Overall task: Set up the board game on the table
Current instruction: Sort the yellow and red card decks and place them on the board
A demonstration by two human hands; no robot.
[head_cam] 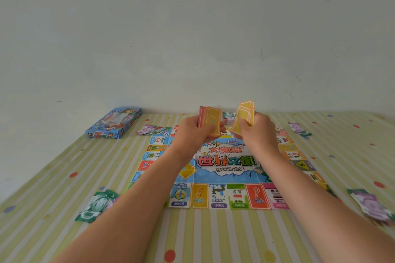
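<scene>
At the far left, close to the wall, a blue game box (114,123) lies flat on the striped tablecloth (213,237). Nearer, at the left, there is a small pile of green banknotes (96,206), the top one marked 1000. A purple banknote (146,129) lies just beside the far left corner of the game board (236,195).

The board is unfolded flat in the middle of the table, with coloured squares round its edge and a big title in the centre. A white die (221,155) rests on this title.

Above the far half of the board both hands are raised. The left hand (196,130) grips a stack of cards (210,120) — orange back in front, red edges behind — with the fingers curled round it. Between the hands, on the far side, some more banknotes (228,115) can be seen, partly hidden. The right hand (258,132) holds a few orange cards (244,116), slightly fanned and tilted, the thumb pressing on them.

Further right, purple banknotes (299,129) lie beside the far right corner of the board, and another pile of purple notes (372,205) lies at the near right — well apart from the board.
</scene>
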